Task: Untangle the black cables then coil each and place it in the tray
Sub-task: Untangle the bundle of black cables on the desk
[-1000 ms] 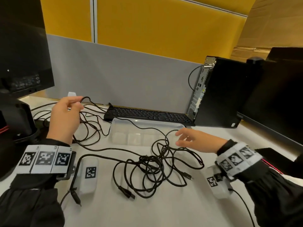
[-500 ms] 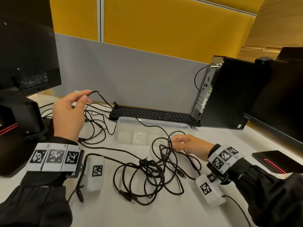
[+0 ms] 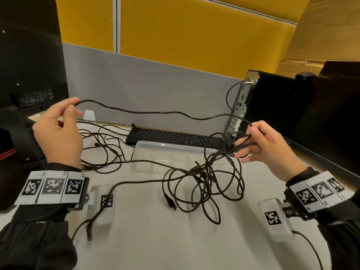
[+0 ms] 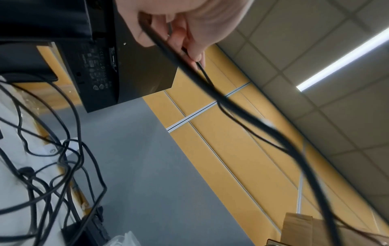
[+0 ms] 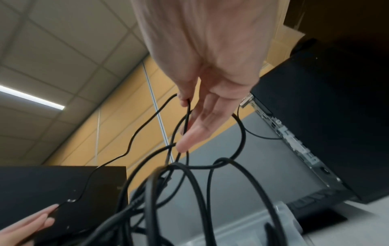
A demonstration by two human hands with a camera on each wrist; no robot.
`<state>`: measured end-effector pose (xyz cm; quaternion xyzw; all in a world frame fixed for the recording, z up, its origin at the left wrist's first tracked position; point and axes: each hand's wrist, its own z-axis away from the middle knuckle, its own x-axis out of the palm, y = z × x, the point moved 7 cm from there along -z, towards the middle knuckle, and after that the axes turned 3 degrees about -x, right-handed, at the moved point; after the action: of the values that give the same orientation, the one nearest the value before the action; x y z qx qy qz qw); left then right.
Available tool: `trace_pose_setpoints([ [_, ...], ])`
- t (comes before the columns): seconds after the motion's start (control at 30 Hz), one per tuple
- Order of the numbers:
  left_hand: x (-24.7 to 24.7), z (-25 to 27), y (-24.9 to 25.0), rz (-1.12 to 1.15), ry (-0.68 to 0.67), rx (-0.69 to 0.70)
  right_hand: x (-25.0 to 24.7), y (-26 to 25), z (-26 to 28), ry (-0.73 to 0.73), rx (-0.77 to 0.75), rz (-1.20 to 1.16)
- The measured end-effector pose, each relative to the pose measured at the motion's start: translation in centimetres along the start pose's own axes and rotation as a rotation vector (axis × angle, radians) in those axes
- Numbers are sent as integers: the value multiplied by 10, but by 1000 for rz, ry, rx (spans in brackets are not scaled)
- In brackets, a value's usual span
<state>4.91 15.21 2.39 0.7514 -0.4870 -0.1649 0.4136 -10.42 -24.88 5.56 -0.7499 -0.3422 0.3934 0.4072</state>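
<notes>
Two hands (image 3: 58,133) (image 3: 270,151) pinch one cable (image 3: 148,112); one tray (image 3: 175,151).

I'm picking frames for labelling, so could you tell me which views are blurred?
Head view: mostly sharp, edges bent by the wide lens. Left wrist view: cable near the lens smeared. Right wrist view: right hand and the nearest cable loops soft.

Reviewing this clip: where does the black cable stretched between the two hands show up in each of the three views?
Head: the stretched cable spans the upper middle, from left hand to right hand.
Left wrist: it leaves the fingers at top, running down right, blurred.
Right wrist: a wavy line from top centre to lower left.
Shared landmark: the yellow partition.
</notes>
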Motion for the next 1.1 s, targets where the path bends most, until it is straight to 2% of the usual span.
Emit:
trace_pose_setpoints([
  [0.2,1,1,1,-16,6,46,-11,-7,2,111,-85,-59],
  [0.33,3,3,1,-84,-27,54,-3,-9,2,116,-109,-99],
  [0.37,6,3,-1,-119,-65,57,0,-11,2,108,-111,-117],
  [0.43,21,5,-6,-216,-225,54,7,-15,3,72,-100,-180],
  [0.53,47,23,-9,-499,-465,53,19,-21,6,8,-88,-291],
  [0.57,52,32,1,-517,-482,72,24,-24,7,-11,-86,-321],
  [0.63,60,52,36,-364,-522,222,33,-26,10,-33,-81,-355],
  [0.67,64,65,56,-229,-599,275,37,-27,11,-36,-78,-364],
  [0.73,77,97,81,-17,-923,260,44,-27,12,-36,-63,-386],
  [0.83,93,160,90,-107,-1479,182,51,-26,12,-33,-28,-418],
  [0.87,96,178,86,-180,-1604,189,52,-26,12,-32,-22,-425],
  [0.9,98,189,83,-247,-1665,205,52,-26,11,-31,-19,-435],
  [0.93,100,192,78,-296,-1663,217,53,-27,11,-31,-17,-446],
  [1.0,104,181,71,-324,-1531,198,54,-28,10,-32,-10,-480],
  [1.1,108,164,60,-269,-1377,53,59,-29,9,-42,5,-549],
])
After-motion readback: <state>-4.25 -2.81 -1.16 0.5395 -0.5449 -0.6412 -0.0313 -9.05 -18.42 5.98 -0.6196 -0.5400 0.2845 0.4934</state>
